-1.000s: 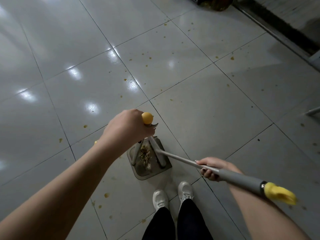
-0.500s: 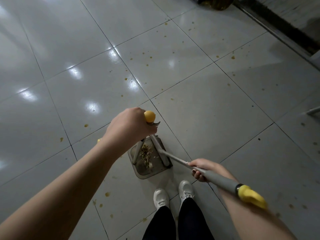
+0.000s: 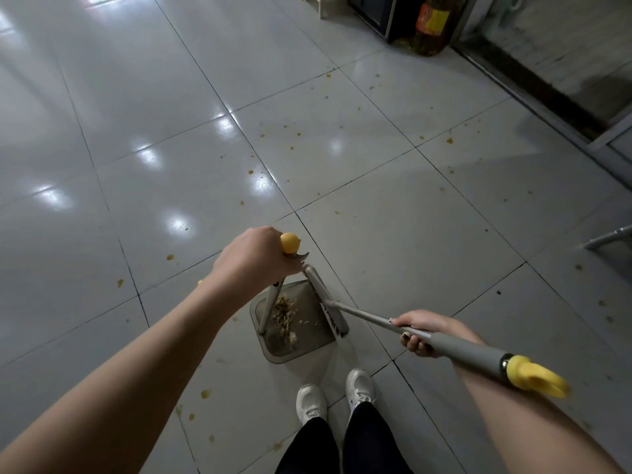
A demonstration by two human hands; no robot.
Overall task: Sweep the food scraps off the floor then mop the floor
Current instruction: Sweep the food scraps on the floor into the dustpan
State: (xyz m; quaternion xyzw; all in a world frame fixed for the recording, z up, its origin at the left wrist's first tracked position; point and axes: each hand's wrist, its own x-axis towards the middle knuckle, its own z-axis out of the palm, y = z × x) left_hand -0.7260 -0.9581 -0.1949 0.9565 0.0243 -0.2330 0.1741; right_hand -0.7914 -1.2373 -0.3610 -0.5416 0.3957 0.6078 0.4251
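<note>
A grey dustpan [image 3: 304,340] stands on the tiled floor just ahead of my white shoes, with a heap of food scraps [image 3: 284,316] inside it. My left hand [image 3: 253,258] grips the top of the dustpan's upright handle, whose yellow knob [image 3: 290,242] shows beside my fingers. My right hand [image 3: 419,331] holds the grey broom handle [image 3: 468,352], which ends in a yellow cap [image 3: 533,376]. The broom head [image 3: 326,301] rests along the dustpan's right edge. Small yellow-brown scraps [image 3: 449,140] dot the floor ahead and to the sides.
A large bottle with a yellow label [image 3: 432,23] and a dark cabinet [image 3: 379,12] stand at the back right. A dark threshold strip [image 3: 547,97] runs along the right. A grey metal leg [image 3: 608,238] juts in at the right edge.
The view has tilted up, so the bottle and cabinet at the back now show. The broom handle's yellow end has swung slightly back to the right. Both hands keep their grips.
</note>
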